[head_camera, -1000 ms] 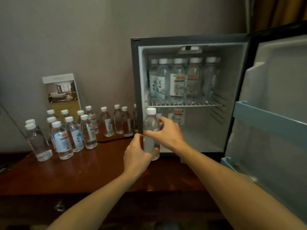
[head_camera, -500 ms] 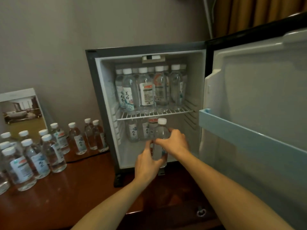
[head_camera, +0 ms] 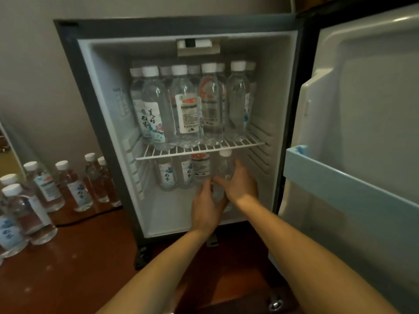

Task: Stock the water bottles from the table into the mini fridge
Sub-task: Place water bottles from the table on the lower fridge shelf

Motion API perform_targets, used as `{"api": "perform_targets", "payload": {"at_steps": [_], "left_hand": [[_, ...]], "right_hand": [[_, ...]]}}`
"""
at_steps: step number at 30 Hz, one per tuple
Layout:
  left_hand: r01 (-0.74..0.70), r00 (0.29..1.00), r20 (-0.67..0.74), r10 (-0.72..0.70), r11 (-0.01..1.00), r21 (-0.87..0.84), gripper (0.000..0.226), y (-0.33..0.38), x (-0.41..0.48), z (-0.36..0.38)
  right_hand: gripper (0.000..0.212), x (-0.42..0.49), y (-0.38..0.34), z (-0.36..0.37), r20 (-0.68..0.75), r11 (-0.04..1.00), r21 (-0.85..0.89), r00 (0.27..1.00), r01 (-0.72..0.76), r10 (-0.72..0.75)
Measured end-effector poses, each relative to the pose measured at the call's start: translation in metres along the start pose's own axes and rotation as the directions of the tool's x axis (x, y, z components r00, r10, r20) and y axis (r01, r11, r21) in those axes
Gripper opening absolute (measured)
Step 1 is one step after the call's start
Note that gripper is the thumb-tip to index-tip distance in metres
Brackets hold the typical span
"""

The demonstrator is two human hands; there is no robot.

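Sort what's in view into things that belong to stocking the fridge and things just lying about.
For the job: held bottle, gripped by left hand and right hand; spare bottles on the table; mini fridge with its wire shelf; bottles already inside.
Lying about: printed card at the left edge; metal fitting on the furniture front below.

held bottle partly hidden, leftmost bottles cropped
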State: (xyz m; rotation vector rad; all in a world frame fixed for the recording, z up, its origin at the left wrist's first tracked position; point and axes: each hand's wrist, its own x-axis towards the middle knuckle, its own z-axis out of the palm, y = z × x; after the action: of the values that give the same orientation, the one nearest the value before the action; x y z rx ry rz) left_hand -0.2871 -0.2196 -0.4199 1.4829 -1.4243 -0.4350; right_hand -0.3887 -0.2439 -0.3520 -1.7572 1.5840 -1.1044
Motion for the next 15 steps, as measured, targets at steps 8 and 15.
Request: {"api": "perform_targets", "payload": {"at_steps": [8,15], "left_hand": [[0.052,0.997,-0.066,-0.041,0.983,0.179,0.049,-0.009,0.05,0.013],[0.061,0.997,-0.065,-0.05,0.983,0.172,0.007,-0.017,0.064,0.029]], "right_hand": [[0.043,0.033,0.012,0.026,-0.061,0.989,-0.146,0.998,0.015,-0.024],[0.04,0.055,0.019,0.039,-0.07,0.976,-0.212,0.997,-0.048,0.033]]}}
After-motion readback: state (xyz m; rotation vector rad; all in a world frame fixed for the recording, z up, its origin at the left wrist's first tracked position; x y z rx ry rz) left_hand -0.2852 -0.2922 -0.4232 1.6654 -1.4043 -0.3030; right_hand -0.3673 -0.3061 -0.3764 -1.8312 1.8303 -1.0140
